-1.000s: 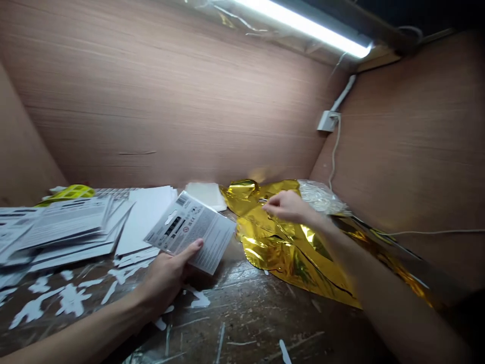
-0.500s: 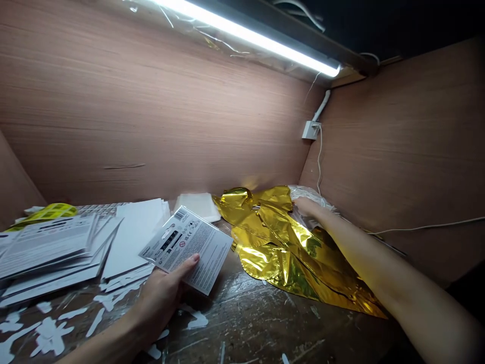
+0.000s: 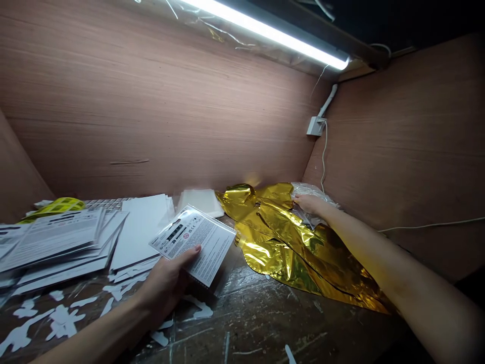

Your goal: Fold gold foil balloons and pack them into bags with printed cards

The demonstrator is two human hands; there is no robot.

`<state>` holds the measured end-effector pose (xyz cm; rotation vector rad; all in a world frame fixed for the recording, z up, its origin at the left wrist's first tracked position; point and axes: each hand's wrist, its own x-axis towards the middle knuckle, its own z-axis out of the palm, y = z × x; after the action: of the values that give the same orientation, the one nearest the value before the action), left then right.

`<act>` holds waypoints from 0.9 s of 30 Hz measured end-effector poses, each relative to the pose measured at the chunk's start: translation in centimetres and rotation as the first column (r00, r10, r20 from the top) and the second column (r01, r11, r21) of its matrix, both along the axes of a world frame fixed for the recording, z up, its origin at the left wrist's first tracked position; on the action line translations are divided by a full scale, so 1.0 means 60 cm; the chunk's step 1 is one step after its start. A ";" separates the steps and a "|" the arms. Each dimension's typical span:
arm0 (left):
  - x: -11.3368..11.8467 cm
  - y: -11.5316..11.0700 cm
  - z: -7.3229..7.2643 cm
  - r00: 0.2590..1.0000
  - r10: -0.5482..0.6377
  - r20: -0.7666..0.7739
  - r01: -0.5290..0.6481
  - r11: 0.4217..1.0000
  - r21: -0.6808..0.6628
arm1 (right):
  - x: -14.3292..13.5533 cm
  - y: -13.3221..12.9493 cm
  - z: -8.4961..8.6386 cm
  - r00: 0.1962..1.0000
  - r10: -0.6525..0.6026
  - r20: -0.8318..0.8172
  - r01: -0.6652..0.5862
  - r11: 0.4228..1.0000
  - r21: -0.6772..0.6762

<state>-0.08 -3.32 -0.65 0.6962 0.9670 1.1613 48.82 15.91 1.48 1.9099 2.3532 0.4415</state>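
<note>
My left hand (image 3: 172,275) grips a printed card (image 3: 206,247) in a clear plastic sleeve, thumb on top and the other fingers beneath. Dense small text, symbols and a hang hole show on the card's upper face. At the back right, my right hand (image 3: 312,205) reaches past a crumpled sheet of gold foil (image 3: 265,258) into a heap of clear plastic (image 3: 308,189). Its fingertips are blurred against the plastic, so I cannot make out whether they grip any of it.
Several similar printed cards (image 3: 56,240) lie stacked at the left, beside blank white sheets (image 3: 140,227). A yellow strip (image 3: 60,206) rests behind them. White paper scraps (image 3: 64,321) litter the dark tabletop (image 3: 257,323). A cable (image 3: 325,156) hangs from a white socket box (image 3: 316,126) in the corner.
The whole view has shifted slightly, with things appearing a little further right and higher. The card stays in my left hand, tilted slightly differently. My right hand remains at the clear plastic.
</note>
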 end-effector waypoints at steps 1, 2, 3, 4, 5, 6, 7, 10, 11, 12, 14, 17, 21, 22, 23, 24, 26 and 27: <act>-0.001 -0.001 0.000 1.000 -0.008 -0.003 0.008 1.000 -0.005 | -0.004 -0.003 0.003 0.999 0.004 -0.033 -0.003 1.000 0.008; -0.001 -0.002 0.000 1.000 -0.011 -0.003 0.011 1.000 -0.003 | -0.009 -0.008 0.007 0.997 0.004 -0.074 -0.002 1.000 0.026; -0.002 -0.003 0.000 1.000 -0.013 0.000 0.013 1.000 0.003 | -0.014 -0.013 0.012 0.993 0.002 -0.118 0.004 0.998 0.056; -0.003 -0.003 0.000 1.000 -0.013 0.005 0.013 1.000 0.009 | -0.019 -0.019 0.018 0.987 0.000 -0.162 0.016 0.995 0.096; -0.003 -0.003 -0.001 1.000 -0.015 0.011 0.015 1.000 0.014 | -0.025 -0.025 0.026 0.978 -0.002 -0.209 0.032 0.989 0.145; -0.004 -0.002 -0.001 1.000 -0.014 0.017 0.014 1.000 0.013 | -0.032 -0.032 0.035 0.966 0.000 -0.258 0.054 0.979 0.199; -0.004 -0.001 -0.001 1.000 -0.014 0.023 0.014 1.000 0.005 | -0.041 -0.039 0.044 0.950 0.005 -0.311 0.079 0.963 0.257; -0.005 0.003 -0.001 0.999 -0.018 0.047 0.020 0.999 -0.037 | -0.096 -0.072 0.071 0.881 0.061 -0.469 0.159 0.895 0.416; -0.006 0.004 -0.001 0.998 -0.018 0.061 0.020 0.999 -0.044 | -0.126 -0.090 0.077 0.846 0.097 -0.524 0.179 0.875 0.451; -0.006 0.006 -0.001 0.997 -0.022 0.077 0.026 0.998 -0.049 | -0.162 -0.111 0.081 0.813 0.143 -0.565 0.172 0.867 0.467; -0.007 0.007 0.000 0.992 -0.041 0.116 0.047 0.998 -0.051 | -0.245 -0.163 0.082 0.469 0.394 -0.790 0.038 0.885 0.464; -0.009 0.008 0.002 0.984 -0.036 0.172 0.041 0.999 -0.027 | -0.357 -0.236 0.076 -0.041 0.351 -0.936 -0.338 0.876 0.343; -0.010 0.006 0.003 0.979 0.015 0.201 -0.014 1.000 -0.009 | -0.406 -0.267 0.058 -0.299 0.265 -0.917 -0.335 0.871 0.361; -0.011 0.006 0.002 0.977 0.020 0.211 -0.019 1.000 -0.008 | -0.403 -0.265 0.051 -0.359 0.252 -0.899 -0.281 0.889 0.361; -0.011 0.007 0.001 0.974 0.021 0.224 -0.020 1.000 -0.007 | -0.398 -0.262 0.044 -0.415 0.235 -0.879 -0.230 0.908 0.351; -0.011 0.007 0.001 0.972 0.020 0.236 -0.020 1.000 -0.004 | -0.392 -0.260 0.036 -0.461 0.212 -0.862 -0.198 0.922 0.333; -0.010 0.008 0.000 0.967 0.014 0.252 -0.014 1.000 -0.003 | -0.386 -0.262 0.021 -0.503 0.161 -0.849 -0.194 0.936 0.292; -0.010 0.009 -0.001 0.966 0.009 0.258 -0.009 1.000 -0.003 | -0.387 -0.265 0.015 -0.499 0.141 -0.855 -0.213 0.937 0.278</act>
<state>-0.67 -2.80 -0.69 0.5233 0.7516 1.2250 25.60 -0.02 2.37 1.7607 3.1445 -2.7598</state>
